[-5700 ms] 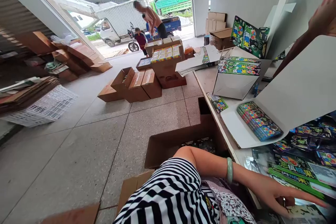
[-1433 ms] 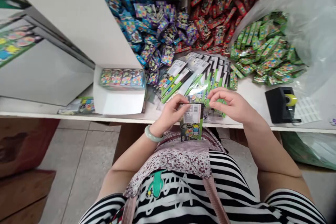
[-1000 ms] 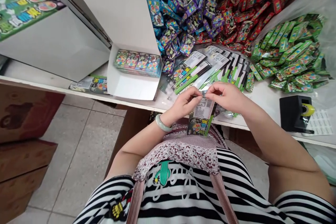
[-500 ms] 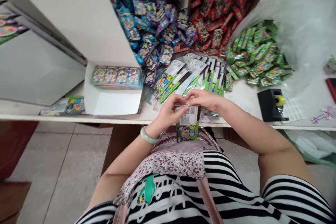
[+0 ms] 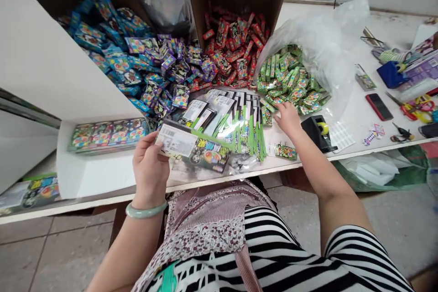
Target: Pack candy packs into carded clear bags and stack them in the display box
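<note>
My left hand [image 5: 150,169] is closed on the end of a flat printed bag [image 5: 208,155], black and green with a white label, tilted above the table's front edge. Under and behind it lies a fanned stack of similar bags [image 5: 244,123] in clear plastic. My right hand [image 5: 288,119] is at the near edge of a heap of small green packets [image 5: 290,77]; its fingers are slightly apart at the packets, and I make out nothing held in them. One loose small packet [image 5: 286,151] lies on the table below my right wrist.
Heaps of blue [image 5: 92,32], purple [image 5: 174,61] and red packets [image 5: 236,48] lie at the back. A white box [image 5: 102,175] with a row of packets stands left. To the right are a tape dispenser [image 5: 316,134], a red phone [image 5: 379,106] and scissors [image 5: 415,109].
My hands have parted. The left moved left, carrying the bag up over the table; the right moved to the green packets. The view has shifted, showing more of the table's right side.
</note>
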`<state>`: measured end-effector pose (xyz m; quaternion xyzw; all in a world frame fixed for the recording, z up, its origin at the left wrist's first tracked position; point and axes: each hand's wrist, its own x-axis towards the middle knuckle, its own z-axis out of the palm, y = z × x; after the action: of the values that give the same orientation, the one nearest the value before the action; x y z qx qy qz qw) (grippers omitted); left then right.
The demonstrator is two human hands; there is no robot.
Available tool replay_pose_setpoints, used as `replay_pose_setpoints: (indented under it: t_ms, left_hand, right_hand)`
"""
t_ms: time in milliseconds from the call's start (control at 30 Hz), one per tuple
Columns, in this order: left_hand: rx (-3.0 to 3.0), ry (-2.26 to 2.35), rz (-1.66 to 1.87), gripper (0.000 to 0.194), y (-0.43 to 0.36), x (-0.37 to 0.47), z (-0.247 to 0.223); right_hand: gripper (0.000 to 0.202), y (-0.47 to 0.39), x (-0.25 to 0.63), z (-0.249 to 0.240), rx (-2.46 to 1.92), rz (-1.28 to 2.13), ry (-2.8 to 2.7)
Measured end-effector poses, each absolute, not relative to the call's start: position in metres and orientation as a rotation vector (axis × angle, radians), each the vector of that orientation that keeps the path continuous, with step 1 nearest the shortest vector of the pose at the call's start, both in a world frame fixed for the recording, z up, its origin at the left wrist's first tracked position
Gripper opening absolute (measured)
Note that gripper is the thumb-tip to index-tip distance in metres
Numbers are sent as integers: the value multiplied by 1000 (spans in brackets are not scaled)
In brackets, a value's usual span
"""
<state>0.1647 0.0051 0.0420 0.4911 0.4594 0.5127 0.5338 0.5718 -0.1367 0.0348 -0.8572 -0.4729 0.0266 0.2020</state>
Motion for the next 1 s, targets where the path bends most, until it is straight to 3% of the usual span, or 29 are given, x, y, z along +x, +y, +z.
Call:
replay_pose_setpoints:
  t_ms: [200,467,767,1000]
  left_hand:
    - [1091,1043,1183,35,10,169,21]
    - [1195,1074,1112,59,9,153,6]
    - [1514,1148,1022,74,6,137,8]
    - [1802,1133,937,67,-2,141,23]
  right_hand:
    - [26,-131,576,23,-2162,145,-1078]
    - [45,-152,552,38,-1904,462,-913]
    - [49,-145,499,60,-1567,782,-848]
    - [41,-151,479,61,-1523,789,-879]
